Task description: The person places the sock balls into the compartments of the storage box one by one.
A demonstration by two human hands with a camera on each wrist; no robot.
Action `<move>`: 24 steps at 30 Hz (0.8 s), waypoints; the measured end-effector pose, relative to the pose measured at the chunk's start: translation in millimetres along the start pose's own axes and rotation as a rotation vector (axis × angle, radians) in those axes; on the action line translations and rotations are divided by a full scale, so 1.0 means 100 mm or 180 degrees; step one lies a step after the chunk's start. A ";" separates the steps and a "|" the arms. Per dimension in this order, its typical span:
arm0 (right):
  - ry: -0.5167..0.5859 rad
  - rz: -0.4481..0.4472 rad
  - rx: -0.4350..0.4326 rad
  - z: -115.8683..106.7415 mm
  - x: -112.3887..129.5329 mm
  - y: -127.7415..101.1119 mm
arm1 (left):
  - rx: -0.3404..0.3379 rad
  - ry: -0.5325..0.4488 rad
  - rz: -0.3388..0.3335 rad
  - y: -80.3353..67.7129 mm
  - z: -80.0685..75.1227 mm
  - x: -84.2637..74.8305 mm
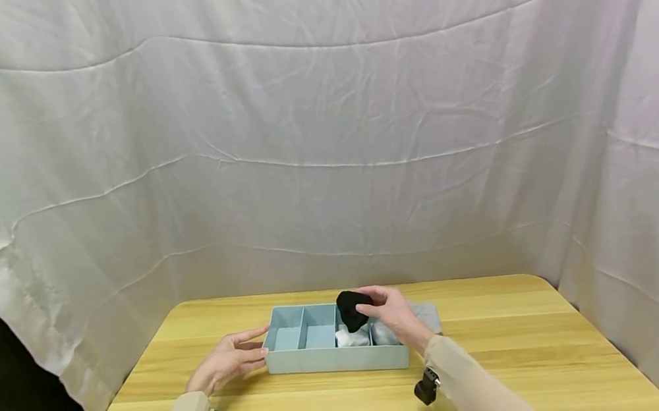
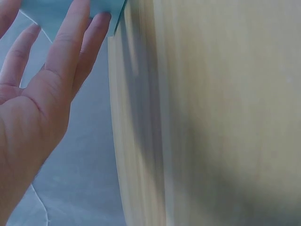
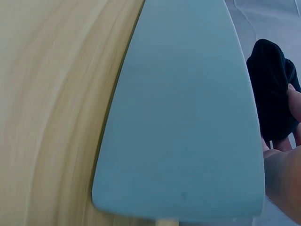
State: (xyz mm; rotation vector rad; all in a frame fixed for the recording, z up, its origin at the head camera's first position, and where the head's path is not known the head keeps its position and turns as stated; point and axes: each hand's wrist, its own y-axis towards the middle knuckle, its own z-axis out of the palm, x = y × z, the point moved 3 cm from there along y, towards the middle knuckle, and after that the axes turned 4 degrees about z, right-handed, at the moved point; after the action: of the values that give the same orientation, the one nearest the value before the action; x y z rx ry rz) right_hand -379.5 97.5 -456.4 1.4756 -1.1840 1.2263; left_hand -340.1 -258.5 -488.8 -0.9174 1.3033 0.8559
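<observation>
A pale blue box (image 1: 337,359) with several compartments in a row stands on the table. My right hand (image 1: 396,311) pinches a black cloth bundle (image 1: 351,309) above the third compartment from the left; the bundle (image 3: 270,89) also shows at the right edge of the right wrist view. Under it, a white crumpled cloth (image 1: 352,337) lies in that compartment. A light grey cloth (image 1: 384,334) sits in the rightmost compartment, partly hidden by my hand. With fairly straight fingers, my left hand (image 1: 228,361) touches the box's left end, as the left wrist view also shows.
The two left compartments (image 1: 320,335) show bare floors. A flat grey thing (image 1: 427,315) lies by the box's right end, partly behind my right hand. The wooden table (image 1: 498,348) extends around the box, and a pale curtain (image 1: 364,195) hangs behind and beside it.
</observation>
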 end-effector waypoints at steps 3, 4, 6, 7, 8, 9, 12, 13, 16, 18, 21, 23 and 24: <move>-0.0030 0.0005 0.0008 0.07 0.01 -0.01 | -0.0004 -0.0024 -0.0017 0.00 0.00 0.00; -0.0038 0.0006 0.0012 0.09 0.01 -0.01 | -0.0003 -0.0034 -0.0021 0.00 0.01 0.00; -0.0016 -0.0006 0.0032 0.14 0.01 -0.01 | 0.0000 -0.0042 -0.0023 0.00 0.01 0.00; -0.0008 -0.0023 0.0042 0.16 0.02 -0.01 | 0.0003 -0.0042 -0.0020 0.00 0.01 -0.01; 0.0010 -0.0038 0.0060 0.18 0.02 -0.01 | 0.0005 -0.0041 -0.0018 0.00 0.01 -0.01; 0.0029 -0.0065 0.0079 0.20 0.02 -0.01 | 0.0005 -0.0037 -0.0014 0.00 0.01 -0.01; 0.0115 -0.0142 0.0122 0.25 0.03 -0.02 | 0.0034 -0.0008 -0.0004 0.01 0.02 -0.01; 0.0111 -0.0171 0.0129 0.27 0.03 -0.03 | 0.0041 0.0002 -0.0001 0.01 0.02 -0.02; 0.0106 -0.0189 0.0154 0.33 0.03 -0.03 | 0.0050 0.0034 0.0012 0.00 0.02 -0.01; 0.0102 -0.0192 0.0190 0.38 0.02 -0.02 | 0.0038 0.0054 0.0018 -0.01 0.01 -0.01; 0.0144 -0.0196 0.0209 0.45 0.02 0.00 | 0.0030 0.0069 0.0033 -0.02 0.00 -0.01; 0.0174 -0.0202 0.0206 0.47 0.00 0.01 | 0.0036 0.0058 0.0035 -0.01 0.01 -0.01; 0.0191 -0.0188 0.0196 0.48 -0.01 0.02 | 0.0048 0.0045 0.0039 -0.01 0.01 -0.01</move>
State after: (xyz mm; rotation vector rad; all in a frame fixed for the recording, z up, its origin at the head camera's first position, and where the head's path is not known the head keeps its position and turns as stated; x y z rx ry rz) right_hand -373.2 50.7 -464.3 1.4980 -1.0640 1.2678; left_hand -338.9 -258.0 -488.1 -0.9059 1.3273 0.8493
